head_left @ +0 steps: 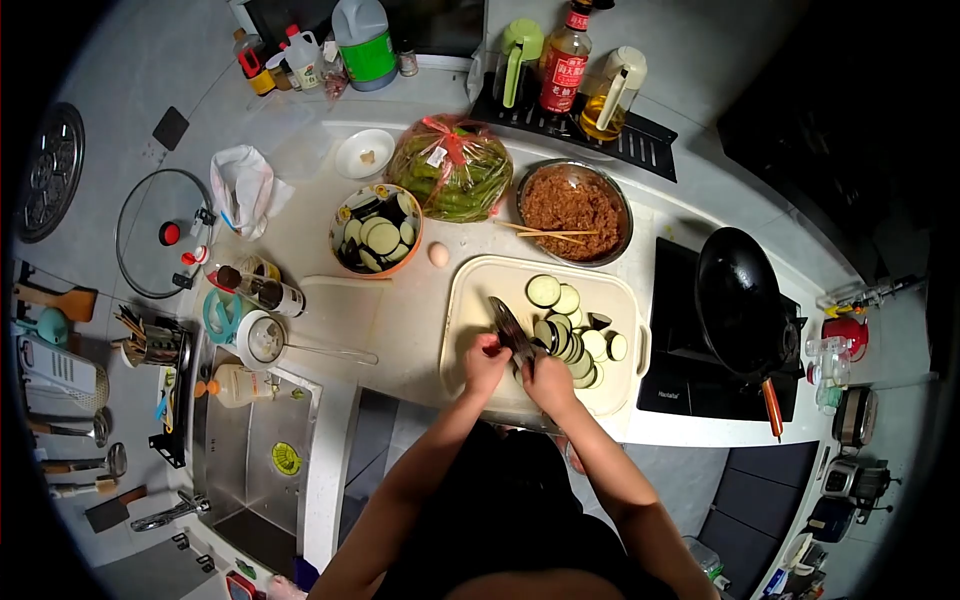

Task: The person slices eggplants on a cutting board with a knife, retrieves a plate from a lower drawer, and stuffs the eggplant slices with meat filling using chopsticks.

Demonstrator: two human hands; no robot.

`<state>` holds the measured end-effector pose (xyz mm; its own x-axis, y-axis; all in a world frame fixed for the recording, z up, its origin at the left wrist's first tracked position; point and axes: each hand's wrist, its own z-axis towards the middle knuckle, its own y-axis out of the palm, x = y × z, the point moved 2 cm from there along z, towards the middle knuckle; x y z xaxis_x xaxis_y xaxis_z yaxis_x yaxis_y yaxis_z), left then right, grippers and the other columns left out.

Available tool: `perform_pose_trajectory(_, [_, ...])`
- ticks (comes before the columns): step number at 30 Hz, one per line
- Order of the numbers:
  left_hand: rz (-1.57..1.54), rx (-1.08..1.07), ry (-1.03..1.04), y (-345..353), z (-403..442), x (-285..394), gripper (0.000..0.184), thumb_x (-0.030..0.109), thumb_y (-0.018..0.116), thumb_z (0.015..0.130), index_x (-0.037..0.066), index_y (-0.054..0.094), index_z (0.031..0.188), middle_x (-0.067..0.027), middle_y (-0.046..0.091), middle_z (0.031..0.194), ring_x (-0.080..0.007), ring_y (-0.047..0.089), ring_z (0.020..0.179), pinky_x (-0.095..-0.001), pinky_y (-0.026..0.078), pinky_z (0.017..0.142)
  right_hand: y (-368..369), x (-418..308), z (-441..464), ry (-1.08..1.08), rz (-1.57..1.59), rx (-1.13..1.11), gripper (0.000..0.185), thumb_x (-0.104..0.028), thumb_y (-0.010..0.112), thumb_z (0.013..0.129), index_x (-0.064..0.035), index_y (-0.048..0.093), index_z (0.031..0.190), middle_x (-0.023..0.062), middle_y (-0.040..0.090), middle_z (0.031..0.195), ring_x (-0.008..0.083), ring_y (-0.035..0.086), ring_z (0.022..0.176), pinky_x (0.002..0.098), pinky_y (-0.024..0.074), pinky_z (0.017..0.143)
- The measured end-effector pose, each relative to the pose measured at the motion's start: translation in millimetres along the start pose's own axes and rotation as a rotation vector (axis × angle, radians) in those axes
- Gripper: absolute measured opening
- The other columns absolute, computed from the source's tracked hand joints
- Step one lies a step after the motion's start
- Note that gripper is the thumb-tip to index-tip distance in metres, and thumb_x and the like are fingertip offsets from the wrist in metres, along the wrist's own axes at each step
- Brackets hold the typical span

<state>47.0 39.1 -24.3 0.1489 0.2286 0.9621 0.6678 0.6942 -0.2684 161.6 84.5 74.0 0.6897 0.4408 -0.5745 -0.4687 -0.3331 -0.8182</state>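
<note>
Slicing seems in hand: your right hand (548, 382) is closed around the knife (512, 328); your left hand (486, 365) curls beside it, its hold unclear. Eggplant slices (572, 348) lie on the board (474, 285) near the worktop's (405, 350) front edge. Another cut would call for careful spacing.

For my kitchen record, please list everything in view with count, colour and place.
Cutting board: one, cream, counter front
Knife: one, dark, over board
Patterned bowl: one, orange, left of board
Eggplant slices: many, pale, board and bowl
Egg: one, beige, beside bowl
Dish: one, white, behind bowl
Steel bowl: one, silver, brown mixture inside, behind board
Chopsticks: two, tan, on steel bowl
Bagged vegetables: one, green, counter back
Wok: one, black, on stove
Sink: one, grey, left
Bottles: several, mixed, rear and left
Utensils: several, mixed, far left
Glass lid: one, clear, left
Left grip: one, bare, beside knife
Right grip: one, bare, on knife
</note>
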Motion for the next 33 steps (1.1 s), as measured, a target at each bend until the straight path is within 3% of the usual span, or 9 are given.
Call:
perform_pose_trajectory(11, [-0.034,-0.025,0.000,-6,5,5,0.026,0.007,0.068,0.063,-0.001,0.058,0.085,-0.0073,0.063,0.068,-0.0113,0.059,0.059,-0.0254,0.048,0.059,4,10,-6,0.063,-0.013,-0.092,0.022,-0.017,0.057,0.074,0.0043,0.055,0.078,0.0245,0.056,0.060,0.0387,0.058,0.058,0.0459,0.0477,0.056])
perform_pose_trajectory(14, [-0.045,-0.006,0.007,-5,9,-23,0.027,0.009,0.069,0.063,0.000,0.058,0.086,-0.0072,0.063,0.068,-0.0115,0.059,0.060,-0.0257,0.048,0.059,13,8,1,0.042,-0.033,-0.141,0.021,-0.017,0.056,0.074,0.0035,0.053,0.078,0.0243,0.056,0.061,0.0389,0.057,0.058,0.0460,0.0476,0.056])
perform_pose_trajectory(20, [0.123,-0.108,-0.088,-20,12,-2,0.029,0.010,0.070,0.063,0.001,0.058,0.087,-0.0067,0.064,0.073,-0.0153,0.061,0.065,-0.0274,0.049,0.062,23,9,0,0.089,0.017,-0.105,0.020,-0.017,0.056,0.074,0.0022,0.051,0.076,0.0236,0.057,0.064,0.0389,0.058,0.059,0.0459,0.0478,0.056])
perform_pose_trajectory(23, [0.154,-0.116,0.061,-24,11,5,0.029,0.010,0.071,0.065,0.002,0.057,0.089,-0.0058,0.063,0.078,-0.0158,0.061,0.068,-0.0268,0.049,0.063,21,9,-3,0.078,0.053,-0.074,0.021,-0.018,0.056,0.074,0.0020,0.052,0.076,0.0237,0.057,0.063,0.0388,0.058,0.058,0.0457,0.0478,0.056])
perform_pose_trajectory(26, [-0.079,-0.089,0.026,-20,11,-5,0.029,0.009,0.071,0.066,0.002,0.055,0.090,-0.0060,0.062,0.081,-0.0142,0.061,0.071,-0.0252,0.048,0.063,16,7,-6,0.038,0.010,-0.036,0.021,-0.019,0.055,0.076,0.0023,0.051,0.076,0.0228,0.056,0.059,0.0378,0.057,0.054,0.0445,0.0476,0.052])
perform_pose_trajectory(29, [-0.364,-0.130,-0.137,-18,8,1,0.028,0.007,0.070,0.068,0.002,0.054,0.089,-0.0062,0.061,0.075,-0.0130,0.060,0.069,-0.0244,0.048,0.061,6,-6,-9,-0.005,-0.102,-0.020,0.021,-0.018,0.054,0.077,0.0022,0.051,0.075,0.0203,0.055,0.054,0.0356,0.056,0.048,0.0423,0.0470,0.046])
perform_pose_trajectory(33, [-0.043,-0.081,-0.151,-24,8,-1,0.027,0.009,0.070,0.066,0.001,0.055,0.086,-0.0071,0.062,0.071,-0.0134,0.060,0.067,-0.0255,0.048,0.061,17,-10,-14,-0.071,-0.222,-0.042,0.019,-0.017,0.052,0.077,0.0013,0.051,0.073,0.0174,0.056,0.052,0.0325,0.056,0.044,0.0398,0.0464,0.043])
